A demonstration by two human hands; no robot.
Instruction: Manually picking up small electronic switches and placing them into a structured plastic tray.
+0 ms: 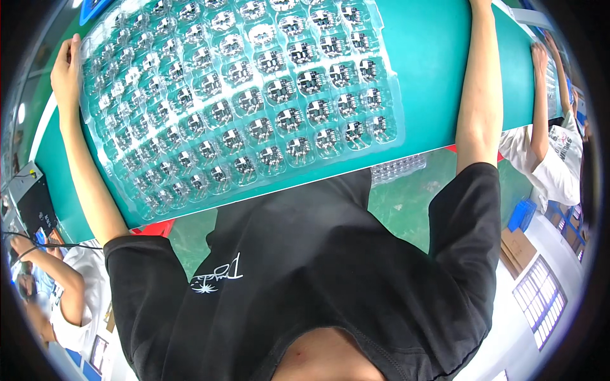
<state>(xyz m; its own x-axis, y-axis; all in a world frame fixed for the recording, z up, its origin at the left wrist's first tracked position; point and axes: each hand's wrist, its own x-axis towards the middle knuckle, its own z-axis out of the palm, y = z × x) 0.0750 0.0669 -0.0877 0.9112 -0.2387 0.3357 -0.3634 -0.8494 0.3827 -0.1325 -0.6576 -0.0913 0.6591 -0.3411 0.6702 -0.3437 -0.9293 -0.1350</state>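
Observation:
A clear plastic blister tray [393,82] lies across the green work surface in front of me, tilted in view. Rows of small black-and-silver electronic parts [289,119] sit in its round pockets, several with thin pins or leads showing. My left hand [65,75] is at the tray's upper left edge, fingers curled against the rim. My right forearm [480,82] reaches up past the right side of the tray, apart from it. The right hand is cut off by the upper edge of the picture, so its fingers are hidden.
The green table [427,60] extends to both sides, its white front edge near my body. A blue bin [94,9] shows at the far left. Another stack of clear trays [399,169] is below the table edge. Co-workers in white sit at left [73,286] and right [551,152].

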